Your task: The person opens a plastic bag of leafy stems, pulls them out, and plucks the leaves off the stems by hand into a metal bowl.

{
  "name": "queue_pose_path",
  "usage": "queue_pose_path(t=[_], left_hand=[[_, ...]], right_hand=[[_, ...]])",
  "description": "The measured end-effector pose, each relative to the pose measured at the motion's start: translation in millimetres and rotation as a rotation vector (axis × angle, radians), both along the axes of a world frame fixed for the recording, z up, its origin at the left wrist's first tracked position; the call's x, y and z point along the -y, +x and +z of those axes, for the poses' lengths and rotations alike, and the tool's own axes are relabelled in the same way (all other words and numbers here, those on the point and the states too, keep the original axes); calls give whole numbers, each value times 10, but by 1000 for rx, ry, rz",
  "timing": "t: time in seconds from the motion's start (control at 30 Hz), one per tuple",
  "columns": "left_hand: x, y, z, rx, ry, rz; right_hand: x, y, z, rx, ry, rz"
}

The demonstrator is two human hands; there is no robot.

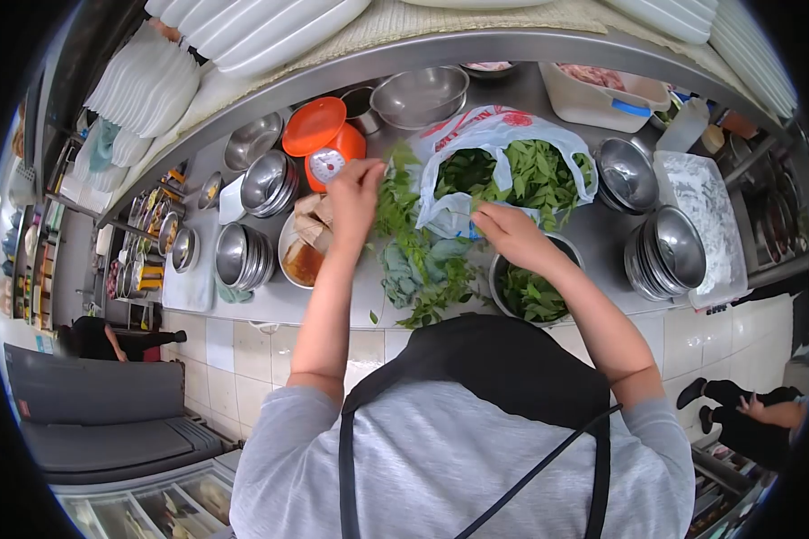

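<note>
"Over the middle of the brushed-steel counter (598,251), what are the two hands doing?"

"Handling greens, I judge: the step in hand looks like working at thin sprigs by fingertip. The leafy green sprigs (541,175) fill the white plastic bag with red print (454,135) on the far side; a loose heap of green sprigs (395,211) lies to its left, and dark green leaves (528,292) sit in the round steel bowl (496,277) on the near right."

"And how are the hands posed?"

"The left hand (355,193) is raised at the left edge of the heap, wrist bent, fingers curled and pressed together; I can't tell whether anything is between them. The right hand (512,238) reaches in from the near right, palm down, in front of the bag's mouth, its thumb and forefinger seeming to pinch a small green sprig (473,203)."

"What would the next move call for?"

"A light, precise pinch, I'd say, with the right wrist kept clear of the bag's loose edge. Soft stems like these probably bruise or tangle easily."
</note>
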State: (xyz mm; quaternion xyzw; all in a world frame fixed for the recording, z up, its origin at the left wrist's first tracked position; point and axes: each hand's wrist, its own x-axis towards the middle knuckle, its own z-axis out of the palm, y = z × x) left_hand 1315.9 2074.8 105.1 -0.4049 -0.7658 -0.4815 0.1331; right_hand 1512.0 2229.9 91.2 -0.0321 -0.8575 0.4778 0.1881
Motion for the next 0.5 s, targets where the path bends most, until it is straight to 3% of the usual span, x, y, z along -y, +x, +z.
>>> queue_pose_path(t=[0.03, 0.1, 0.13, 0.2, 0.33, 0.5], left_hand=[[16, -18, -10, 0, 0, 1], [38, 10, -20, 501, 56, -100], [17, 70, -28, 501, 54, -103], [-55, 294, -49, 790, 89, -286], [-114, 554, 47, 819, -45, -431], [-98, 563, 89, 652, -153, -331]], right_hand=[[-31, 52, 60, 70, -43, 3], [-25, 96, 93, 145, -95, 2], [-4, 69, 112, 113, -104, 11], [47, -13, 120, 77, -112, 20], [138, -212, 103, -28, 49, -52], [137, -304, 187, 104, 142, -99]])
